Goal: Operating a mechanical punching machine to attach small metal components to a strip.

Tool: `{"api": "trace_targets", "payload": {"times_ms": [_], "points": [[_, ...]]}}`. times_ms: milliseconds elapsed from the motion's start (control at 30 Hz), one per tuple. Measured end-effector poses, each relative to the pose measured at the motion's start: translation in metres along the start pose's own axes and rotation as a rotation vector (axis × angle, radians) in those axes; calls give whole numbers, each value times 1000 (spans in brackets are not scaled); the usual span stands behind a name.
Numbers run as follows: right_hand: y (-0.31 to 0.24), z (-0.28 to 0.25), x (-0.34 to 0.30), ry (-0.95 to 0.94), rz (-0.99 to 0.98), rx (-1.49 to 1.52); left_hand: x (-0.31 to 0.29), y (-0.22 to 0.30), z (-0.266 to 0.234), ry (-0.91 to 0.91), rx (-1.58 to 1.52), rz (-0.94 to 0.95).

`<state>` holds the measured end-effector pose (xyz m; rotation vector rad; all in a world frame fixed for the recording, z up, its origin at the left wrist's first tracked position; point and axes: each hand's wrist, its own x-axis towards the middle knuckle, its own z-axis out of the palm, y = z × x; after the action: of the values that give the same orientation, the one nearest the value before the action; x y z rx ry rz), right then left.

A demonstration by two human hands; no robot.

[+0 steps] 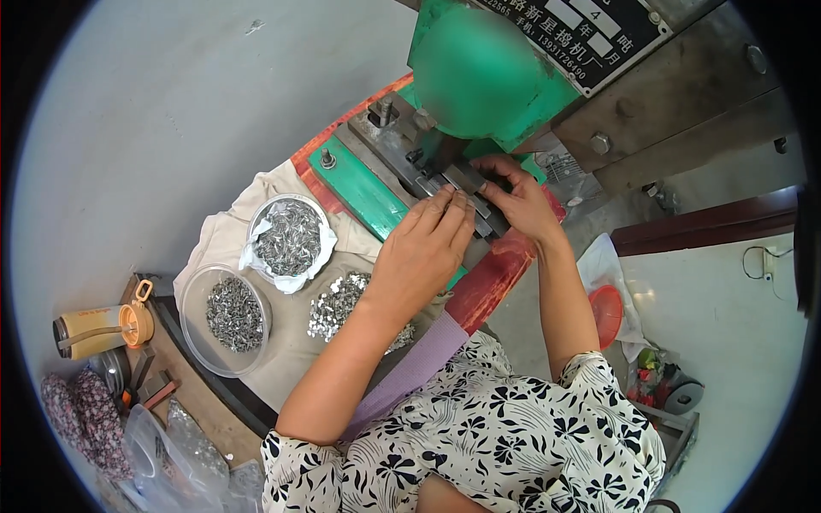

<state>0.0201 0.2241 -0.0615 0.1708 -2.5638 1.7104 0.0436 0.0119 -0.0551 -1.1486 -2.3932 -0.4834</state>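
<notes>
My left hand (432,235) reaches over the bed of a green press (483,73), its fingers close together and their tips at the dark metal die (492,224). Whatever the fingertips pinch is too small or covered to make out. On the die's other side is my right hand (526,205), thumb and fingers curled in against a dark block. What lies between them is hidden. Left of my left forearm, a heap of small shiny metal pieces (338,301) lies on a beige cloth (286,376).
Two round tubs hold small metal parts: a cloth-lined bowl (323,244) and a clear plastic tub (190,329). A yellow bottle (90,332) lies at the far left, near a clear plastic bag (158,449). A red basin (605,315) stands beyond my right forearm.
</notes>
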Motion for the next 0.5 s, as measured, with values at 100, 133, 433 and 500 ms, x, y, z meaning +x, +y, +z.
{"api": "trace_targets", "payload": {"times_ms": [100,133,433,500], "points": [[10,-1,1,-9,7,9,-1,0,0,5,-4,-3],[10,-1,2,-11,6,8,-1,0,1,6,-4,-5],[4,2,3,8,165,188,-2,1,2,34,-67,-43],[4,0,5,-10,255,214,-2,-1,3,71,-70,-23]]}}
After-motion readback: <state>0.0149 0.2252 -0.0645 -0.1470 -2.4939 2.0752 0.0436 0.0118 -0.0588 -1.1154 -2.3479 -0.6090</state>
